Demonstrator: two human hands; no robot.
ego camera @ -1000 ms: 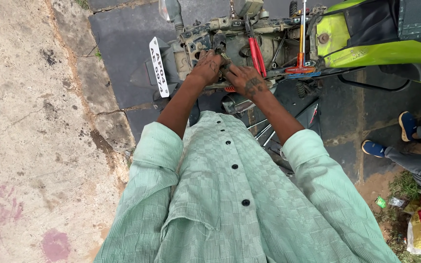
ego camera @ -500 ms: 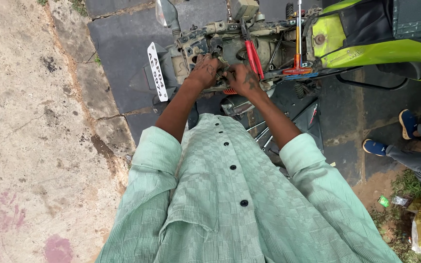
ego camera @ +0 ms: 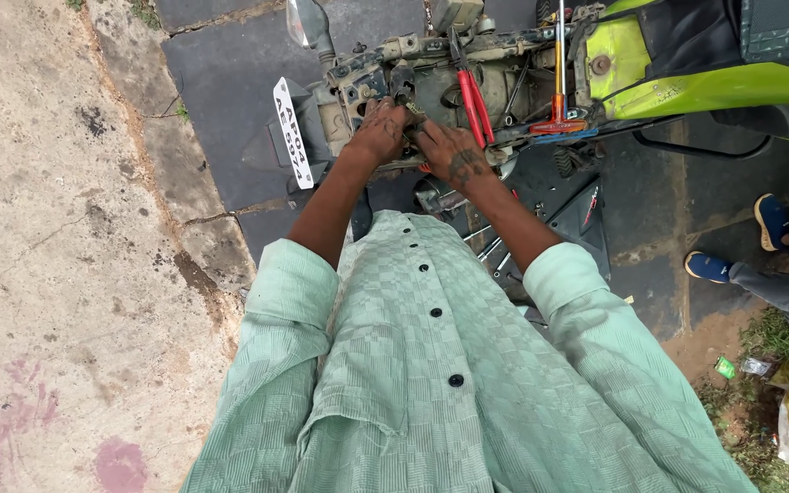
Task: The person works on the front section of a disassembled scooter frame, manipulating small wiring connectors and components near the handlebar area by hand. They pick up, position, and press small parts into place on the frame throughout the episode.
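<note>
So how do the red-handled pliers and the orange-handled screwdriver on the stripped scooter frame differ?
The red-handled pliers have two slim red grips and lie aslant on the frame, close to the right hand. The orange-handled screwdriver has a single long shaft standing nearly upright, handle low, farther from both hands, next to the green body panel. Neither tool is held; the left hand and right hand work on the frame itself.

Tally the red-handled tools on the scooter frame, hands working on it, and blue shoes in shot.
Red-handled pliers: 1
Red-handled screwdriver, standing upright: 1
Hands on the stripped scooter rear, left hand and right hand: 2
Blue shoes, one nearer the scooter and one farther from it, on another person: 2
Total: 6
</note>
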